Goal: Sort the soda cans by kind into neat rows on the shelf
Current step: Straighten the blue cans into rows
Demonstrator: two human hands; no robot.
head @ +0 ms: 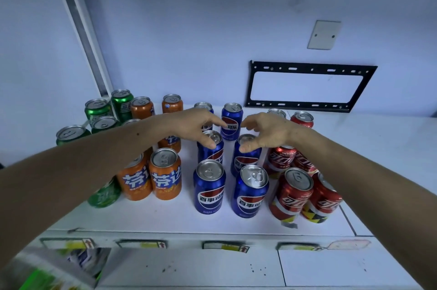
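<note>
2 bare forearms are showing without sleeves, watch or rings, the left hand (194, 124) and right hand (267, 131) are wearing no gloves, and a small dark mole (137, 134) is marking the left forearm.

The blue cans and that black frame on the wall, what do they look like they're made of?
Blue cans: likely aluminium, judging by bare silvery tops with pull tabs and glossy printed sides. Black frame: probably painted steel, matte, with punched slots and holes.

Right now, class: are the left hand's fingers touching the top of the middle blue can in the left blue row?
Touching. The head view shows the left hand with its fingers resting on the silver lid and rim of that blue can, with no gap visible.
</note>
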